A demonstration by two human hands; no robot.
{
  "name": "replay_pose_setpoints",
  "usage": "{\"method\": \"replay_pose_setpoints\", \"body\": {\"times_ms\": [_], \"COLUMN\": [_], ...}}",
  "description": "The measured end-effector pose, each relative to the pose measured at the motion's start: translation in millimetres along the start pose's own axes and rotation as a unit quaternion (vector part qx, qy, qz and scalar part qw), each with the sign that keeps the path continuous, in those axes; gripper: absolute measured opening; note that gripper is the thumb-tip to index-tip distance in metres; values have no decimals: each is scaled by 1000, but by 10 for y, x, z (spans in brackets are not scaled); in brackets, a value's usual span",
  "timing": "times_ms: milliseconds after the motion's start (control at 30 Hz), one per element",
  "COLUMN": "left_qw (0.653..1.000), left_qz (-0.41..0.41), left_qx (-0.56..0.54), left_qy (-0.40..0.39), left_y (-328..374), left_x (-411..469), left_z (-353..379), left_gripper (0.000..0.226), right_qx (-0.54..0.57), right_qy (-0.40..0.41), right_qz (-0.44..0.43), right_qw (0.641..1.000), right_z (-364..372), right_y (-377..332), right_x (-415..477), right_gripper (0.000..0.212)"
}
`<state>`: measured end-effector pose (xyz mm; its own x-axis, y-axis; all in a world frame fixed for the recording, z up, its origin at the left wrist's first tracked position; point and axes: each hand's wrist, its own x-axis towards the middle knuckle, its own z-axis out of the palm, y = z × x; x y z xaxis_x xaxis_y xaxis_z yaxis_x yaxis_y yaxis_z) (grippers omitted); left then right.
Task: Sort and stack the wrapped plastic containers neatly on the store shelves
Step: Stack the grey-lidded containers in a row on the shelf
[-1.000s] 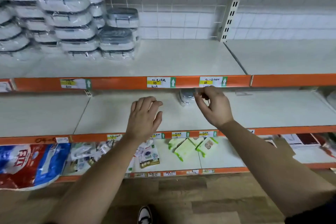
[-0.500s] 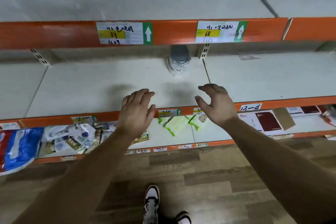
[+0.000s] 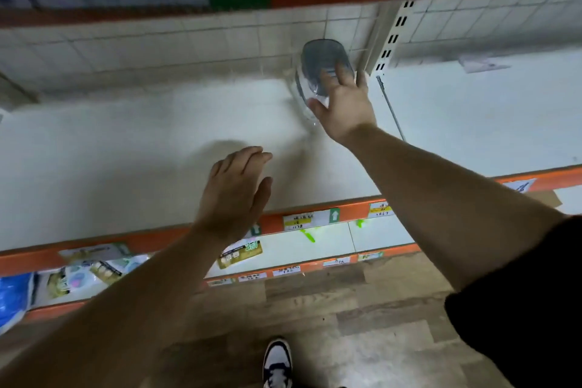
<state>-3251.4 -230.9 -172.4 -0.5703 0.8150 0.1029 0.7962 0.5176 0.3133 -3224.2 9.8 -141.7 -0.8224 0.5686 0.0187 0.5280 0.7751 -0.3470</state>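
Lower shelf, far left: a blue plastic bag (image 3: pixel 11 299) and small printed packets lie below the orange shelf edge strip (image 3: pixel 151 238). These are not part of the task.

The left hand (image 3: pixel 234 190) hovers over the front part of the white shelf board (image 3: pixel 94 151). Its fingers are straight and close together, the thumb is slightly apart, and it holds nothing.

The single wrapped clear plastic container with a dark grey lid (image 3: pixel 318 63) is at the back of this shelf, against the pale tiled back wall (image 3: pixel 189 41) and just beside the slotted metal upright (image 3: pixel 390 38). It appears tipped on its edge, with the lid facing outward.

The right hand (image 3: pixel 345 104) is on the container. Its fingers (image 3: pixel 341 72) are spread apart and laid across the lid, and the thumb is set wide at the near left edge of the wrap. The fingers look extended, not curled, so a firm hold is not evident.

Step in hand, as judged: picking up the stray container from the back of the shelf, an early stage of the sorting.

Next move, as judged:
1. Close thumb and fingers across the container. The loose film may slip, so take the rigid body, not the wrap.
2. Draw it forward, clear of the upright.
3. Use the free left hand to support the underside.
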Motion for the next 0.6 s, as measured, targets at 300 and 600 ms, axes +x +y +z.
{"method": "replay_pose_setpoints", "body": {"times_ms": [300, 600], "left_qw": [1000, 997], "left_qz": [29, 41], "left_qx": [-9, 43], "left_qy": [-4, -51], "left_y": [-49, 527], "left_x": [433, 1397], "left_z": [148, 358], "left_gripper": [48, 57], "right_qx": [19, 39], "right_qy": [76, 167], "right_qz": [17, 11], "right_qw": [997, 985], "right_z": [105, 1], "right_y": [72, 1020], "right_x": [264, -384], "right_gripper": [57, 59]}}
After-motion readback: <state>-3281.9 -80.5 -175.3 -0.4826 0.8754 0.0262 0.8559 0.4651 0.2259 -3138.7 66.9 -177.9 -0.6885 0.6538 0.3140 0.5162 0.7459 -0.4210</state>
